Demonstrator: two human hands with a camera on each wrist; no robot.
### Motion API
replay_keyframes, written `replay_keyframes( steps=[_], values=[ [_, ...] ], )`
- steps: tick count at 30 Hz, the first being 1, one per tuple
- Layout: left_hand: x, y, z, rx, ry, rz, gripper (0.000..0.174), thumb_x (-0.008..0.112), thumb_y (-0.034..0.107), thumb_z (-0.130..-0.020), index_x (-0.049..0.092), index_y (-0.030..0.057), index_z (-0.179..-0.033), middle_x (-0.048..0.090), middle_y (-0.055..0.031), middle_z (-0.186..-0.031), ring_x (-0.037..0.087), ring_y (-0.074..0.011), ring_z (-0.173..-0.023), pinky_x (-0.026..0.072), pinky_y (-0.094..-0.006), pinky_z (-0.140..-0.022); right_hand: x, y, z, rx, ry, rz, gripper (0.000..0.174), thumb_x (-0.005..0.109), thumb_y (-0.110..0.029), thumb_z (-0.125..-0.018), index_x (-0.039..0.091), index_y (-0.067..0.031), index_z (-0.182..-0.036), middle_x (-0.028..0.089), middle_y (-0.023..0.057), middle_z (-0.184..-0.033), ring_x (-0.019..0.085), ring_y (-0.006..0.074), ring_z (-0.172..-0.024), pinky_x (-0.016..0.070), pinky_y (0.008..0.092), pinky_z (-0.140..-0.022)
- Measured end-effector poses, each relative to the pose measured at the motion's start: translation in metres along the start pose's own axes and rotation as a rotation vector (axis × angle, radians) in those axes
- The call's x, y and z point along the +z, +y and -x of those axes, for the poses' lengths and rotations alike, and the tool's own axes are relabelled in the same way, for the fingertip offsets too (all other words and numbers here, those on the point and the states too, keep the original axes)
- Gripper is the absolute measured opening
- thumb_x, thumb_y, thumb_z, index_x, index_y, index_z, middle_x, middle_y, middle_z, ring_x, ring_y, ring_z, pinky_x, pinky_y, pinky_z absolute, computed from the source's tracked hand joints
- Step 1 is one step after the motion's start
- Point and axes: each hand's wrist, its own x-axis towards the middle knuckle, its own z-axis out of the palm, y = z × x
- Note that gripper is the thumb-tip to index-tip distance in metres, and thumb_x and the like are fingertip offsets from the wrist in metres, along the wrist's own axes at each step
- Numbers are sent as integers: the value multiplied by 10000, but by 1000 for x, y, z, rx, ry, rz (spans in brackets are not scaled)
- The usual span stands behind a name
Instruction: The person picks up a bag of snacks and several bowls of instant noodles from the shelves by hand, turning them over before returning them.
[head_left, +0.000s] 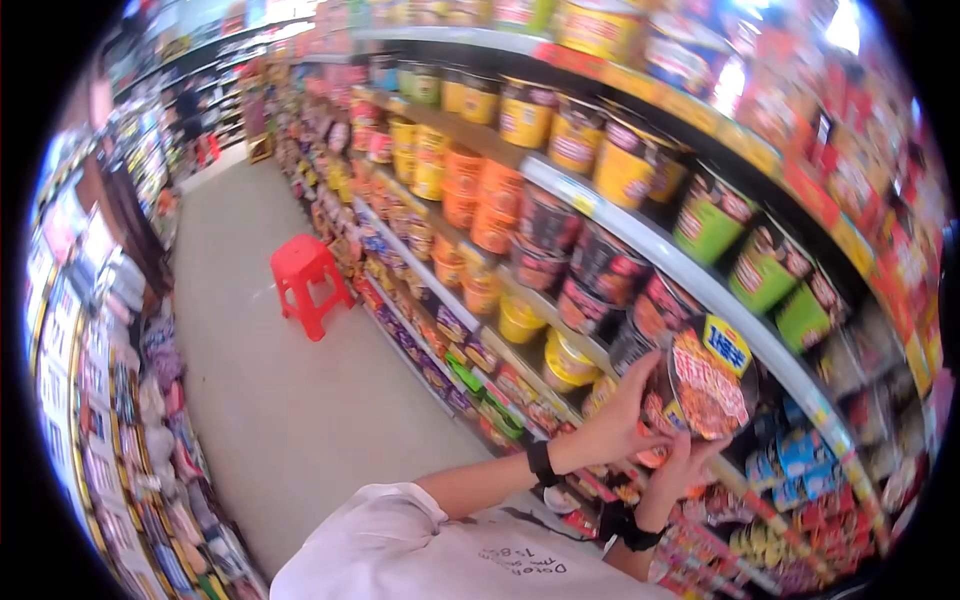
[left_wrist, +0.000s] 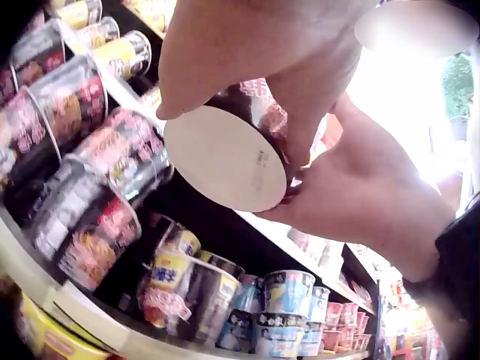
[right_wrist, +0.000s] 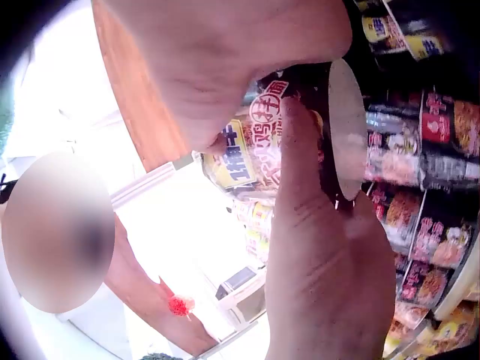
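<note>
A dark noodle cup with a printed lid (head_left: 708, 385) is held up in both hands, its lid toward the head view. My left hand (head_left: 612, 415) grips one side of it, and my right hand (head_left: 685, 468) holds the lower edge. In the left wrist view, the cup's pale round base (left_wrist: 225, 159) shows between my left hand (left_wrist: 255, 52) above and my right hand (left_wrist: 367, 176). The right wrist view shows the cup's printed side (right_wrist: 262, 135) between my right hand (right_wrist: 232, 64) and my left hand (right_wrist: 330, 255). Some fingertips are hidden.
Shelves of noodle cups (head_left: 625, 165) rise close on the right, with a pale shelf edge (head_left: 690, 275) behind the hands. A red stool (head_left: 305, 280) stands in the aisle (head_left: 260, 400) beside the shelving. Stacked goods (head_left: 110, 400) line the left side.
</note>
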Motion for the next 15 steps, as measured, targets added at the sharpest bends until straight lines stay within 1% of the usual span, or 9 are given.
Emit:
replay_keyframes(
  steps=[2,4,6,9,10,12,13,14,15],
  values=[
    [-34,15,6,72,54,-38,1136,863,119,-702,68,19,-1507,195,-199,-1532,269,-288,-1418,259,-390,-1159,39,-12,13,-27,-7,-102,703,490,-216,-967,99,-60,-1529,248,165,-1523,372,272,-1342,310,388,-1112],
    [-67,16,18,188,130,-86,1121,845,129,-729,49,29,-1511,183,-194,-1543,263,-286,-1423,263,-386,-1154,61,8,10,-32,-102,-265,681,473,-260,-969,124,-76,-1524,247,164,-1527,359,290,-1355,294,419,-1124],
    [-111,20,34,94,162,-18,1103,830,126,-745,46,40,-1515,172,-187,-1551,239,-283,-1437,258,-384,-1155,98,26,15,-31,-126,-397,656,440,-340,-978,161,-85,-1514,236,161,-1544,311,317,-1393,234,470,-1157],
    [-178,38,56,29,276,-87,1064,792,138,-776,35,64,-1521,183,-162,-1558,213,-275,-1451,238,-406,-1160,163,33,31,13,-320,-585,806,517,-415,-920,120,-58,-1524,216,173,-1550,288,334,-1410,206,478,-1167],
    [-198,38,65,7,341,-57,1046,782,134,-783,41,60,-1517,182,-165,-1558,201,-275,-1456,217,-413,-1169,185,39,34,-16,-423,-544,758,455,-459,-956,132,-71,-1522,256,150,-1537,297,315,-1408,223,474,-1160],
    [-242,25,83,96,442,-177,982,751,222,-836,55,53,-1507,160,-168,-1562,150,-279,-1470,153,-426,-1190,237,36,45,144,-500,-602,657,381,-414,-999,175,-58,-1511,279,138,-1532,297,281,-1408,218,454,-1165],
    [-261,27,92,61,512,-172,979,712,384,-866,53,37,-1501,152,-170,-1565,119,-290,-1476,130,-432,-1193,263,37,52,230,-536,-627,610,344,-391,-1020,196,-51,-1506,290,132,-1530,297,264,-1408,215,443,-1168],
    [-280,29,101,60,560,-157,950,670,418,-889,55,26,-1498,158,-172,-1564,113,-296,-1478,126,-431,-1193,287,41,57,176,-699,-618,601,357,-389,-1026,198,-65,-1505,322,129,-1506,329,252,-1388,245,432,-1154],
    [-301,28,109,72,607,-215,915,644,412,-908,62,19,-1495,172,-178,-1558,148,-294,-1459,155,-420,-1175,311,45,66,262,-725,-645,594,367,-386,-1025,203,-74,-1503,333,127,-1495,341,250,-1378,254,430,-1148]
  ],
)
